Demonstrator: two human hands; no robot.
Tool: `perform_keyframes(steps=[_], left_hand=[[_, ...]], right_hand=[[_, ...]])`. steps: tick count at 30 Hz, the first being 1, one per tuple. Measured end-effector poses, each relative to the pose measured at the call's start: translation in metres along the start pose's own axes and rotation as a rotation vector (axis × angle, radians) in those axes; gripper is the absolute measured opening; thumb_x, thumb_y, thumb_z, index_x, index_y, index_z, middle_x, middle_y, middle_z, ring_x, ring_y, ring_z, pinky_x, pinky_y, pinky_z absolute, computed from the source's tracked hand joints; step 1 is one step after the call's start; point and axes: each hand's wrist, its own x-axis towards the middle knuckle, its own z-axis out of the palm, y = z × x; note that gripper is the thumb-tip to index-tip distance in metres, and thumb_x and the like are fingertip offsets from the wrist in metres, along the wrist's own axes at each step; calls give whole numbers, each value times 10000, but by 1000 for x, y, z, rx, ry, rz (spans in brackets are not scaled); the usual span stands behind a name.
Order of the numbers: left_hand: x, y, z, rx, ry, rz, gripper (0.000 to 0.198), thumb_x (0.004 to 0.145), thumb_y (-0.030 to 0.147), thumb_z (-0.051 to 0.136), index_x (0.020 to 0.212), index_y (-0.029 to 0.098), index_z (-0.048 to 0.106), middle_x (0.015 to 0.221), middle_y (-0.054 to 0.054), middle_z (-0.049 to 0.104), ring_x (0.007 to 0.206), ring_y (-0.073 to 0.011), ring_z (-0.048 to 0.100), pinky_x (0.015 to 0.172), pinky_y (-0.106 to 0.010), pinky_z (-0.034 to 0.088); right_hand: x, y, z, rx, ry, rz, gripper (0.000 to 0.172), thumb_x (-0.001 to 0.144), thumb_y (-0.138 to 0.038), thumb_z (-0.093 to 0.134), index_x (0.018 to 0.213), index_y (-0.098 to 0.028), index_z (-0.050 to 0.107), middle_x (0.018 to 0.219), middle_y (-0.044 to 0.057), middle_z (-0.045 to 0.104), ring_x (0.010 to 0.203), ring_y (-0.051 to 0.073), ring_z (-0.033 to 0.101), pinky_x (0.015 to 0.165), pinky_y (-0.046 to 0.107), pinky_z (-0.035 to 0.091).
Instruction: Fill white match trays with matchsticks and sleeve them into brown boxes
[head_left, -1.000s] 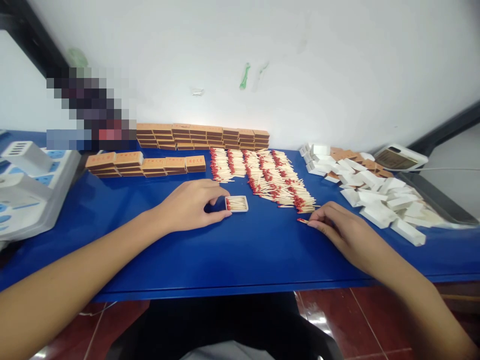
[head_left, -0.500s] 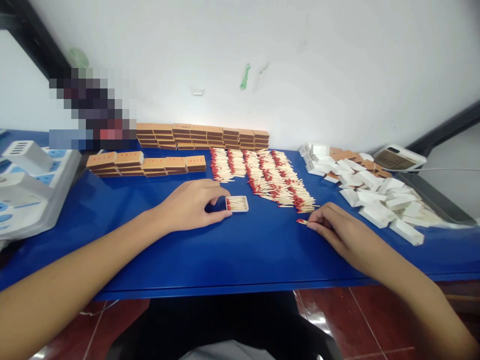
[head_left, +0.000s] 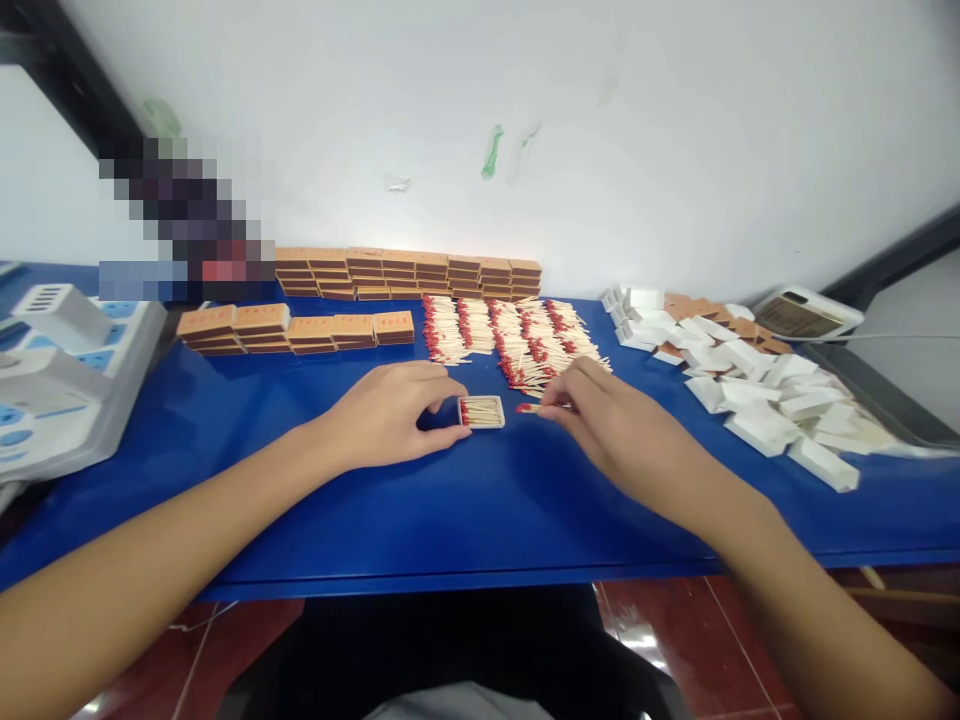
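Note:
My left hand [head_left: 394, 415] has its thumb and fingers closed on the left end of a small white matchbox tray [head_left: 503, 412], which lies flat on the blue table [head_left: 420, 530]. Several red-tipped matches fill part of that tray, heads toward the left. Just to its right, my right hand [head_left: 622, 420] pinches a few matches [head_left: 529, 408] between thumb and fingers, red heads pointing left at the tray. The held matches are apart from the tray. Behind both hands lie rows of loose matches [head_left: 517, 340], partly covered by my right hand.
Closed matchboxes [head_left: 390, 270] are stacked along the wall, with a shorter row of boxes [head_left: 311, 330] at left. On the right is a heap of white trays [head_left: 757, 395] and orange sleeves near a phone-like white device [head_left: 806, 312]. A power strip [head_left: 97, 400] stands far left.
My right hand has moved left with the pinched matches, from the near end of the match rows to beside the tray. My left hand still holds the tray.

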Motion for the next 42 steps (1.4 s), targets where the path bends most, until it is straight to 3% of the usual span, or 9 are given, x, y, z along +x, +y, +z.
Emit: perform_keyframes(steps=[4,8,12,19,33,39,42], left_hand=[[-1,-2,-1,22,23,-27,275,960,436,698,1095,202,749,832,4,647,791,-164,607,678,-288,421],[-1,-3,0,33,40,-34,295,960,444,697,1092,184,749,875,-7,663,834,-172,624,705,-299,446],[-1,-4,1,33,31,-48,320,960,452,694,1105,174,755,892,-14,665,849,-181,627,717,-313,463],[-1,-5,0,11,22,-63,306,956,447,705,1136,206,765,896,-5,672,846,-168,639,713,-298,468],[-2,-4,0,19,17,-40,289,969,439,697,1133,210,762,901,-12,676,837,-166,642,714,-287,473],[-1,-4,-1,6,17,-50,294,967,439,688,1146,218,760,889,-8,678,836,-166,648,702,-287,467],[-2,-5,-2,7,10,-53,289,971,436,678,1150,223,757,905,-11,684,857,-171,653,711,-290,474]], right_hand=[[38,-22,14,-257,-70,-122,157,1092,-263,523,1054,-145,620,1068,131,645,920,269,668,711,372,495],[55,-30,21,-338,-130,-198,148,1085,-165,495,1076,-119,635,1103,151,647,883,256,662,661,360,472],[59,-30,23,-215,-142,-214,119,1085,-188,526,1024,-140,616,1070,125,650,818,228,647,655,352,456],[50,-11,22,137,-73,-178,104,1101,-262,506,1114,-194,585,1114,86,649,917,223,652,759,346,490],[45,-7,22,222,-124,-130,112,1087,-251,509,1090,-222,616,1051,57,713,907,219,667,774,330,462],[45,1,14,284,-200,-87,221,1030,-418,649,1156,-237,624,959,29,735,798,198,664,692,310,459],[45,3,12,323,-224,-88,167,1010,-358,670,1128,-242,646,965,25,744,788,186,666,677,305,470]])
